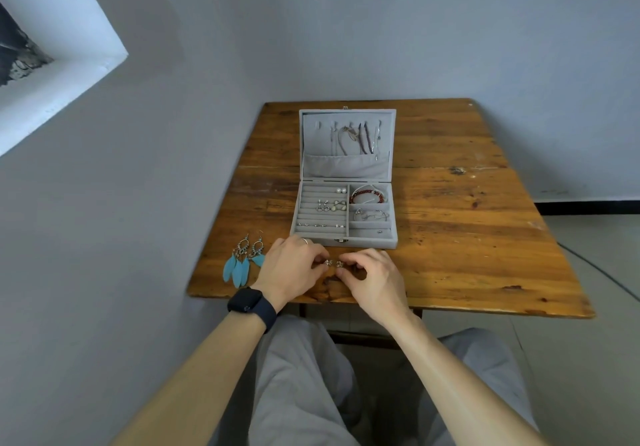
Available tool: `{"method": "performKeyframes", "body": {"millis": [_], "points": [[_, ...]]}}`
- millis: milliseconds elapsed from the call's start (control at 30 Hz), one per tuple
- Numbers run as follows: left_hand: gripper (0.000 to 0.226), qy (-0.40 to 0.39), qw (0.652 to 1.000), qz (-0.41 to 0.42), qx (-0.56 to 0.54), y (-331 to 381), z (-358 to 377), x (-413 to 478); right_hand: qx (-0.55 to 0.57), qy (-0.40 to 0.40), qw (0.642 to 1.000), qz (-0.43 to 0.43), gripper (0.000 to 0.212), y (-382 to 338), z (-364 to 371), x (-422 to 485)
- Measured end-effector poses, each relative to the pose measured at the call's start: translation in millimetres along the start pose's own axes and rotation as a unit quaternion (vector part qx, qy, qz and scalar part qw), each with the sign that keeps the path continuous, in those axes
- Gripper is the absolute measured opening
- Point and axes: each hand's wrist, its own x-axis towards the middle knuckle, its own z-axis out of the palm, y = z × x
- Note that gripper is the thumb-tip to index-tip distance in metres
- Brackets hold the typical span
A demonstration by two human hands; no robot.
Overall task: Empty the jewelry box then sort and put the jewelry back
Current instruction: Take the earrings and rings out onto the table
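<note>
A grey velvet jewelry box (394, 238) lies open on the wooden table (467, 238). Its lid (311, 141) holds several hanging necklaces (360, 139). Small earrings (330, 205) sit in the ring rolls at the left. A red bead bracelet (367, 195) and a silver bangle (371, 215) fill the right compartments. Just in front of the box, my left hand (291, 269) and my right hand (372, 276) each pinch a small silver earring (333, 263) between the fingertips, close together above the table. Two blue feather earrings (242, 262) lie left of my left hand.
The table stands in a corner, with a grey wall at the left and behind. A white window ledge (69, 75) juts out at the upper left. A black smartwatch (251, 303) is on my left wrist. My knees in grey trousers are below the table's front edge.
</note>
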Motion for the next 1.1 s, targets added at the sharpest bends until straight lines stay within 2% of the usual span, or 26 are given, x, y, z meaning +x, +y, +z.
{"method": "performKeyframes", "body": {"millis": [333,933,1100], "points": [[0.025,-0.009,1.0,0.006,-0.005,0.4,1.6,1.6,-0.005,0.023,1.0,-0.014,0.017,0.9,3.9,1.4],[0.028,-0.009,1.0,0.008,-0.018,1.4,-0.1,3.4,0.003,0.019,1.0,-0.017,0.024,4.5,4.3,1.1],[0.029,-0.023,0.998,-0.001,-0.057,0.5,-6.7,2.8,0.008,0.006,1.0,-0.016,0.029,3.8,0.2,0.4]]}}
